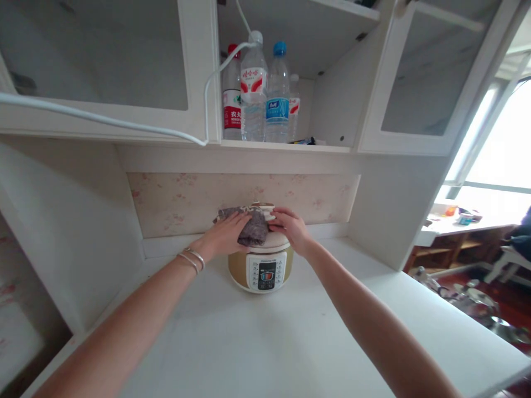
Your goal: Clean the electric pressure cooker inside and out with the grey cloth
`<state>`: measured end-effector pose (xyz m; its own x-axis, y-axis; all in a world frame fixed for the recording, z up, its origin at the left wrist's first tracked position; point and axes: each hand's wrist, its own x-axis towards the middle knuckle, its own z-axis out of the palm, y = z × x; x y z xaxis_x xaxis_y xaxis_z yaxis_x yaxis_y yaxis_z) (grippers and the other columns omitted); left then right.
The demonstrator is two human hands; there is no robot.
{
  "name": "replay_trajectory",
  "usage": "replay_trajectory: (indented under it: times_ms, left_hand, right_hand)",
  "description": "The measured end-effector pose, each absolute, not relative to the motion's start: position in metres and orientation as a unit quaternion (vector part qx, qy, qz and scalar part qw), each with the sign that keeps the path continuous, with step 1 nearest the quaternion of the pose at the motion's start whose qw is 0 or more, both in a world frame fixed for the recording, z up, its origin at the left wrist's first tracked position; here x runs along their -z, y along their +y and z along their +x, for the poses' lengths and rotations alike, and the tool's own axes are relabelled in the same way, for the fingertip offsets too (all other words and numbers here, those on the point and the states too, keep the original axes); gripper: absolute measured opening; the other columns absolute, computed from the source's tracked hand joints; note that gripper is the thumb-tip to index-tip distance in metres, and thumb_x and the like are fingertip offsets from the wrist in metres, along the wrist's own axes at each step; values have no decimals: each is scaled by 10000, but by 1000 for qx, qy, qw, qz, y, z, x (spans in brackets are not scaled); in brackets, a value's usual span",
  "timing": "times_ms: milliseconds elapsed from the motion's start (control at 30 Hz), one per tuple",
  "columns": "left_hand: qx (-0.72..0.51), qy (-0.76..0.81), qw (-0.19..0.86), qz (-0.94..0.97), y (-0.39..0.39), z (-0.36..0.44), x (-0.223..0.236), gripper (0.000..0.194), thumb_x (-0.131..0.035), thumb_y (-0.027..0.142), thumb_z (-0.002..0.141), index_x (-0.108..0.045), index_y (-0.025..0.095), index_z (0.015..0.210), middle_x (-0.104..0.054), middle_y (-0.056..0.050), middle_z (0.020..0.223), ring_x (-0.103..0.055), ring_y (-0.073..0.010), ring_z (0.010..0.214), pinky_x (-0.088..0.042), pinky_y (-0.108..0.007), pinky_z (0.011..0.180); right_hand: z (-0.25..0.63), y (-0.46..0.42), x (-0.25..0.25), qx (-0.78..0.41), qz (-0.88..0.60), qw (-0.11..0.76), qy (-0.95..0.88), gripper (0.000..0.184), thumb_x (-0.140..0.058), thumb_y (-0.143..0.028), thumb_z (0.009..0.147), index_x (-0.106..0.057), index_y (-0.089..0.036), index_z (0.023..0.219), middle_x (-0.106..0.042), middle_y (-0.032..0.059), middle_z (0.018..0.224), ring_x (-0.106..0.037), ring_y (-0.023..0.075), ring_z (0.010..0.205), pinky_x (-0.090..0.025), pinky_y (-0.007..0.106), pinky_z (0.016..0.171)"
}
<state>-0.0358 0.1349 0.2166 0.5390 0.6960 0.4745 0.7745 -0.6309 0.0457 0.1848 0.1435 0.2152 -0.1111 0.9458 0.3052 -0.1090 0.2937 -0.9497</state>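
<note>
A gold and white electric pressure cooker stands on the white counter, its control panel facing me. On top of its lid lies a bunched dark grey cloth. My left hand presses down on this cloth from the left, fingers stretched over it and the cloth gathered under them. From the right, my right hand has its thumb and fingers around the edge of the white lid handle. The cloth and my hands hide much of the lid.
Above hangs a white cabinet with several plastic bottles on its open shelf. A white cable loops down in front of it. Glass doors flank the shelf. Metal pots lie at lower right, beyond the counter.
</note>
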Motion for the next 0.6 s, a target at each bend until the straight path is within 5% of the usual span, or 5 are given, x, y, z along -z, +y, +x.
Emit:
replay_trajectory:
  times_ms: [100,300,433,600]
  left_hand:
    - [230,-447,36,-864,151,-55,-205,777,-694,415,709,-393,207,1395,-375,-105,1469,-344,-306,1339,-268,-398,1091]
    - [383,-526,-64,-757,179,-67,-217,592,-568,527,795,-529,199,1286,-629,-102,1214,-584,-293,1093,-410,-384,952]
    - [492,-507,-152,-692,211,-45,-237,593,-571,564,781,-599,149,1204,-662,-106,1149,-614,-262,1027,-426,-368,935]
    - [445,-460,-200,-742,242,3,-255,559,-680,487,712,-636,166,1167,-684,-66,1105,-618,-248,1002,-426,-341,931]
  right_hand:
    - [228,119,-167,-521,-376,536,-548,288,-657,-410,723,-634,-185,902,-669,36,906,-608,123,673,-505,294,719]
    - [283,82,-42,-566,-498,435,-492,258,-642,-395,733,-656,-176,868,-660,23,755,-597,134,636,-473,283,662]
    - [287,78,10,-487,-541,466,-503,230,-581,-417,773,-658,-216,854,-636,3,702,-566,153,611,-439,283,616]
    - [284,73,15,-352,-554,430,-620,211,-515,-397,819,-675,-258,813,-634,7,678,-578,202,664,-419,310,635]
